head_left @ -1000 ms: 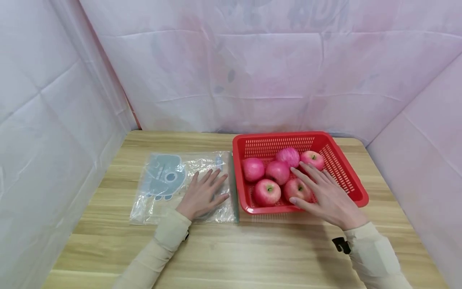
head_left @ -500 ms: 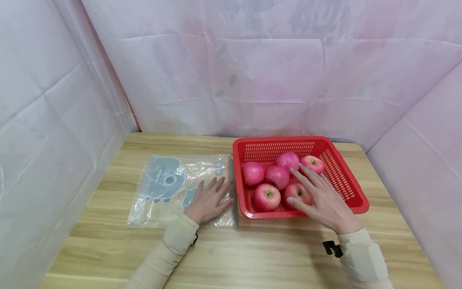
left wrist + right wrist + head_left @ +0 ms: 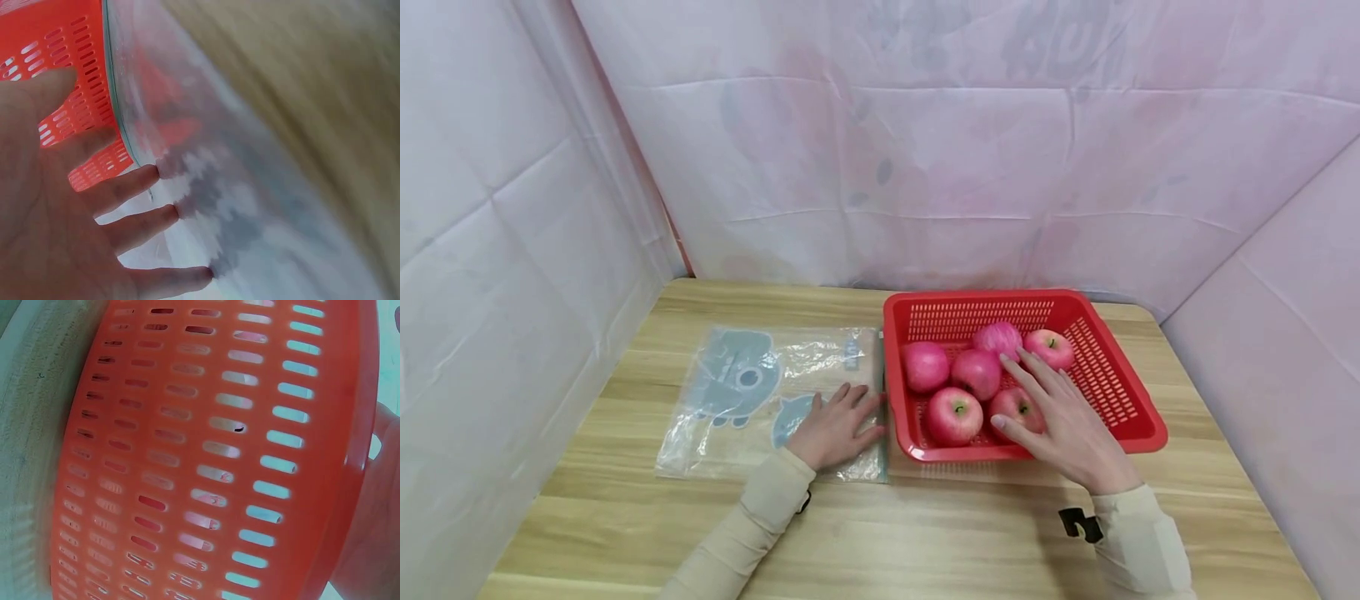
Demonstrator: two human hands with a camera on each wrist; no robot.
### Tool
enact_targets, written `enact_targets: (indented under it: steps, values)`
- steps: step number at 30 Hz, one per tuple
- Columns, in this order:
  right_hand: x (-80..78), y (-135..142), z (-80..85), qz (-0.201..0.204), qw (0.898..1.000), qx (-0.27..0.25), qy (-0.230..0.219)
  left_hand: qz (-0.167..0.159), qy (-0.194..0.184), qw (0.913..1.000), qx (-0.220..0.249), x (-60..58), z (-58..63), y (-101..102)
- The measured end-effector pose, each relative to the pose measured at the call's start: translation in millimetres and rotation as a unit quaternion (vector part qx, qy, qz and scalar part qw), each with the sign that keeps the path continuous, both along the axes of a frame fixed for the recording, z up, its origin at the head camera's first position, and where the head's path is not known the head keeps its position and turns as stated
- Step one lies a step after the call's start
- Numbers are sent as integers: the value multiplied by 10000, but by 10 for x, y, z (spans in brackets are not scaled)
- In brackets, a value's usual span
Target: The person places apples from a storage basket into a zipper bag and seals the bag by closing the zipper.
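A clear plastic bag (image 3: 805, 358) printed with blue cartoon figures lies flat on the wooden table. My left hand (image 3: 838, 427) is over its right part, fingers spread and relaxed. In the left wrist view the fingertips (image 3: 164, 214) are at the bag's surface, without pinching it. To the right stands a red perforated basket (image 3: 985, 296) holding several pink-red apples. My right hand (image 3: 1063, 425) reaches over the basket's front right rim, fingers extended above a front apple (image 3: 1017, 403), which it partly covers. Whether it touches that apple I cannot tell. The right wrist view mostly shows the basket wall (image 3: 181, 450).
The bag's green-edged side lies along the basket's left side. Pale fabric walls (image 3: 955, 183) enclose the table (image 3: 910, 542) at the back and both sides. Bare wood shows in front of the bag and basket.
The head view has tilted up slightly. My left hand has shifted a little right over the bag, and the bag a little left. My right wrist has moved slightly left; its fingers stay over the apples.
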State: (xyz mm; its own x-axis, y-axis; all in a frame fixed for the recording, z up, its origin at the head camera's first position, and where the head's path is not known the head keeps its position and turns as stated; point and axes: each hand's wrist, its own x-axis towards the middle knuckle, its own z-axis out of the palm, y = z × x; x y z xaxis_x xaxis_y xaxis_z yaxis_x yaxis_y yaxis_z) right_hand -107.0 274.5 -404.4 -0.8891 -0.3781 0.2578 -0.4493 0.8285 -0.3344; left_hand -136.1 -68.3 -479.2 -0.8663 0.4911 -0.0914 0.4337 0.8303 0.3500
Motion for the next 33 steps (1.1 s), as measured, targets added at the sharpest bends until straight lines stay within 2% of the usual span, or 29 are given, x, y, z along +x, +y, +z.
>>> enact_targets:
  steps: [7,16,25,27,29,33]
  values:
    - [10,-8,-8,-34,10000,-22,43,25,125,9999,91,17,44,-62]
    - [2,-27,-62,-48,9999,-112,-77,179,146,9997,-40,36,49,-78]
    - [8,-40,-110,-93,9999,-65,-86,302,72,9993,210,31,9,-138]
    - [10,-43,-118,-96,9999,-58,-85,336,280,9988,228,36,15,-147]
    - [12,-46,-124,-99,9999,-63,-97,360,645,9970,241,39,23,-153]
    - [16,-52,-137,-106,9999,-81,-107,432,1561,9862,355,32,88,-175]
